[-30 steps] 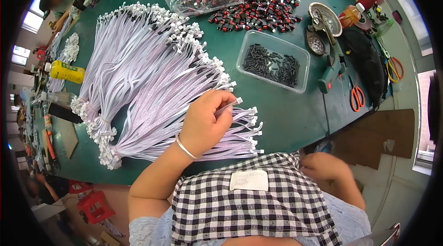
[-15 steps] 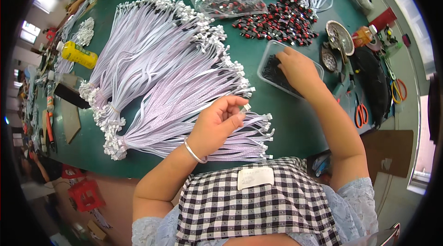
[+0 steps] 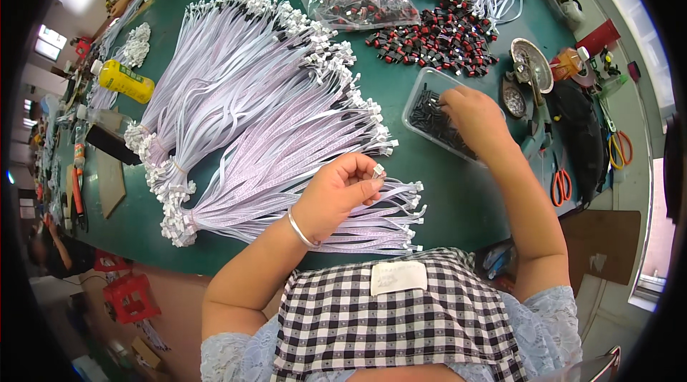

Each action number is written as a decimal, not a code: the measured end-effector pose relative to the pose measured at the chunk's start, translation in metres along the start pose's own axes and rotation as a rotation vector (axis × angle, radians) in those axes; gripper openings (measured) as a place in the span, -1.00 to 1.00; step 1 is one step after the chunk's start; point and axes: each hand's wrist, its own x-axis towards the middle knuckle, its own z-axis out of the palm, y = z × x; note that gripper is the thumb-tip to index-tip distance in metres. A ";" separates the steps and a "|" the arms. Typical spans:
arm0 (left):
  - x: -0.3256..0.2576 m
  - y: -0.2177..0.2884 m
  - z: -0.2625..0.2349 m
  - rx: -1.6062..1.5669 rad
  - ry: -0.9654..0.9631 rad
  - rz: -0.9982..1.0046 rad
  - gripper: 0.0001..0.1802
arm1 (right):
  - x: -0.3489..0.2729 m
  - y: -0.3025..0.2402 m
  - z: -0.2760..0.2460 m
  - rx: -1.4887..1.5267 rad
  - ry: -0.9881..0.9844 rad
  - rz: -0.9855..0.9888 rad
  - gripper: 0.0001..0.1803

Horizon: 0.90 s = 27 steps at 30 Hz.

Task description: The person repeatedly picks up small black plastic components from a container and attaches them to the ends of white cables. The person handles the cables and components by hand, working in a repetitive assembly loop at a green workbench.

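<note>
My left hand (image 3: 335, 196) is closed, with thumb and forefinger pinching a small white connector (image 3: 378, 171) at a cable end. Beneath this hand a fanned bundle of pale flat cables (image 3: 261, 192) with white connectors lies on the table. Over a clear plastic tub (image 3: 409, 123) reaches my right hand (image 3: 478, 121), its fingers curled together at the small black tubes (image 3: 427, 111) inside. Whatever its fingertips hold is hidden.
A larger cable bundle (image 3: 236, 74) spreads at the left. Beyond the tub are loose red-and-black parts (image 3: 444, 42) and a clear bag (image 3: 358, 1) of similar ones. Metal dishes (image 3: 531, 67) and orange-handled scissors (image 3: 561, 185) lie right. A yellow bottle (image 3: 125, 81) lies far left.
My right hand has drawn slightly right and nearer within the tub, uncovering more black tubes. The connector in my left hand has turned and shows more clearly above the fingertips.
</note>
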 end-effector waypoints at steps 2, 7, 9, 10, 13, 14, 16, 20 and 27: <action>0.001 0.000 0.000 0.000 0.013 -0.018 -0.88 | -0.002 0.002 0.000 0.016 0.014 -0.006 -0.87; 0.003 -0.004 -0.005 -0.019 0.026 -0.048 -0.89 | -0.005 0.003 -0.004 0.007 0.005 -0.016 -0.86; 0.003 -0.003 -0.004 -0.024 0.045 -0.053 -0.90 | -0.006 0.002 -0.008 0.052 -0.043 0.048 -0.86; 0.002 -0.002 -0.003 -0.025 0.053 -0.062 -0.90 | -0.006 0.002 -0.010 0.074 -0.067 0.082 -0.86; 0.004 -0.003 -0.003 -0.053 0.054 -0.081 -0.90 | -0.008 0.007 -0.006 0.118 0.014 0.054 -0.88; 0.004 -0.004 -0.004 -0.067 0.050 -0.087 -0.90 | -0.011 0.006 -0.009 0.389 -0.041 0.187 -0.90; 0.004 -0.007 -0.006 -0.089 0.051 -0.063 -0.89 | -0.014 -0.015 -0.026 0.934 -0.161 0.441 -0.92; 0.000 -0.003 0.001 -0.097 0.046 0.003 -0.90 | -0.031 -0.066 -0.017 1.898 -0.179 0.443 -0.93; -0.001 -0.006 0.002 -0.108 0.046 0.055 -0.89 | -0.039 -0.094 0.006 1.695 -0.305 0.380 -0.91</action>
